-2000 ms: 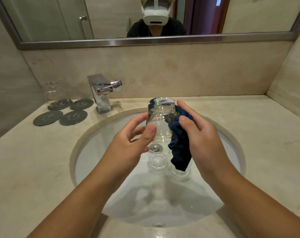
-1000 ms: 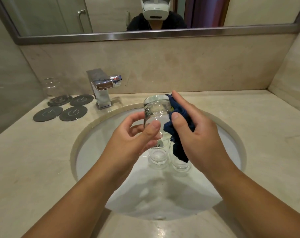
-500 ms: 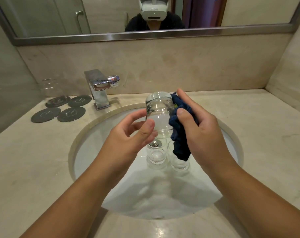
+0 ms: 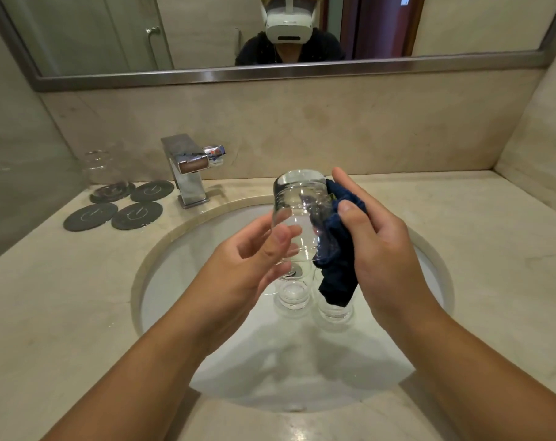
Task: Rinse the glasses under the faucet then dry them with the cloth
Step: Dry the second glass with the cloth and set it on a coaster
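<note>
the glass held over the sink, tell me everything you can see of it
The held glass is a clear, colourless tumbler with faint rings round its wall. It is upside down, thick base up and mouth down, tilted slightly, in the air above the sink. The left hand grips its lower part with thumb and fingers. The right hand presses a dark blue cloth against its right side. Whether it is wet cannot be told.
</note>
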